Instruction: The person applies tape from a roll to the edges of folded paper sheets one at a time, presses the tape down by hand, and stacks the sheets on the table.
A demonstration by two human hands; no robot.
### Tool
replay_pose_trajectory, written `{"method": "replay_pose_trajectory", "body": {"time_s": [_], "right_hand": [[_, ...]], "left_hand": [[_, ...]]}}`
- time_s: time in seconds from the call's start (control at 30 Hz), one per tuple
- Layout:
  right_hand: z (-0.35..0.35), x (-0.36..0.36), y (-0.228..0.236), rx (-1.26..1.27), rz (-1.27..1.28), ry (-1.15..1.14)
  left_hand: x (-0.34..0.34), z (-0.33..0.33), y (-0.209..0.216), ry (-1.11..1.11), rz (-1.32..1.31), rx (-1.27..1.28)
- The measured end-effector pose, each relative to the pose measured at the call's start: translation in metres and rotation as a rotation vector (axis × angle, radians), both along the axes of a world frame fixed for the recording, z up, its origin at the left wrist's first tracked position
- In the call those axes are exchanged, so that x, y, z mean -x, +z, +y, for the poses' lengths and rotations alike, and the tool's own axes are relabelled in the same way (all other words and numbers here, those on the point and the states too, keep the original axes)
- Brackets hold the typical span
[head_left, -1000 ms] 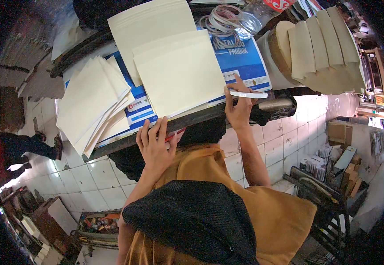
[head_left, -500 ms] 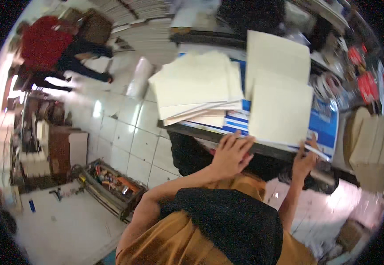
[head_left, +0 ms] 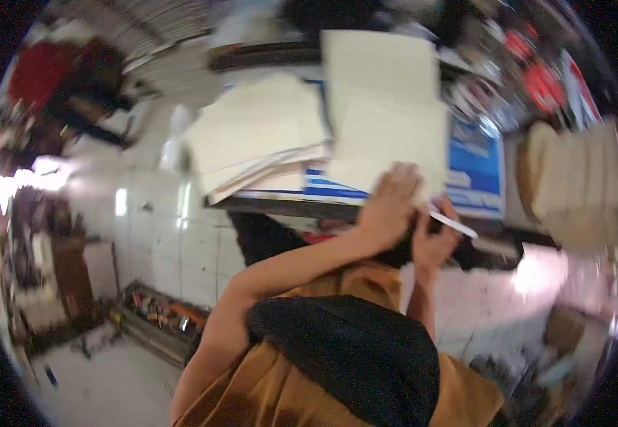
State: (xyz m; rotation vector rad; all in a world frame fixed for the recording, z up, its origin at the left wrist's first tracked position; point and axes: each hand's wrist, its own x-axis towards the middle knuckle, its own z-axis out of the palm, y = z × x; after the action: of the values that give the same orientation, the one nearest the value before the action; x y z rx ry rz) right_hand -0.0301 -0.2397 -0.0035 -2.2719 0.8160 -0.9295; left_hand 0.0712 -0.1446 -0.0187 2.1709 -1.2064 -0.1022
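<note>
My left hand [head_left: 392, 206] presses with fingers stretched out on the lower edge of a cream paper sheet [head_left: 387, 132]. That sheet lies over the near part of another cream sheet [head_left: 376, 64]. Close beside it, at the sheet's lower right corner, my right hand [head_left: 435, 238] is closed around a slim white stick-like tool [head_left: 455, 223], which points to the right. Left of the sheets a fanned stack of cream papers [head_left: 259, 128] rests on the table. A blue and white printed sheet [head_left: 476, 174] lies underneath. Motion blurs the fingertips a little.
Tape rolls and clear plastic [head_left: 480, 99] sit at the table's back right, near red items [head_left: 542, 85]. A cream bundle [head_left: 576, 185] stands at the right end. A tool box [head_left: 160, 317] is at lower left. Another person in red [head_left: 42, 75] is at far left.
My left hand has moved right and up onto the sheet's lower edge, close to the right hand. The right hand still holds the white tool. The whole view has shifted, moving the table leftward.
</note>
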Motion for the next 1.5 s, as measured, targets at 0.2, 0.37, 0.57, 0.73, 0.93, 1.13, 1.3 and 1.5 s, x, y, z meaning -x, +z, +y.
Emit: {"method": "replay_pose_trajectory", "body": {"time_s": [0.2, 0.37, 0.57, 0.73, 0.93, 1.13, 1.3, 1.5], "right_hand": [[-0.016, 0.008, 0.017, -0.24, 0.022, -0.038], [-0.034, 0.016, 0.008, -0.108, 0.098, -0.028], [-0.032, 0.019, 0.005, -0.166, 0.04, -0.005], [-0.029, 0.015, 0.004, -0.012, 0.072, 0.048], [-0.014, 0.043, 0.032, 0.208, -0.129, 0.109], [-0.054, 0.056, 0.03, 0.307, -0.425, -0.063], [-0.054, 0.063, 0.028, 0.205, -0.235, -0.268], [-0.068, 0.08, 0.015, 0.244, -0.349, -0.154]], "left_hand": [[0.004, 0.0, 0.018, 0.078, -0.141, -0.155], [0.014, -0.013, 0.019, 0.08, -0.151, -0.181], [0.019, -0.016, 0.016, 0.114, -0.124, -0.167], [0.016, -0.016, 0.017, 0.143, -0.109, -0.15], [0.012, -0.015, 0.011, 0.13, -0.113, -0.13], [0.018, 0.024, 0.01, -0.129, -0.093, -0.103], [-0.033, 0.033, 0.103, 0.287, 0.616, 0.583], [-0.089, 0.133, 0.195, 0.308, -0.253, 0.987]]}}
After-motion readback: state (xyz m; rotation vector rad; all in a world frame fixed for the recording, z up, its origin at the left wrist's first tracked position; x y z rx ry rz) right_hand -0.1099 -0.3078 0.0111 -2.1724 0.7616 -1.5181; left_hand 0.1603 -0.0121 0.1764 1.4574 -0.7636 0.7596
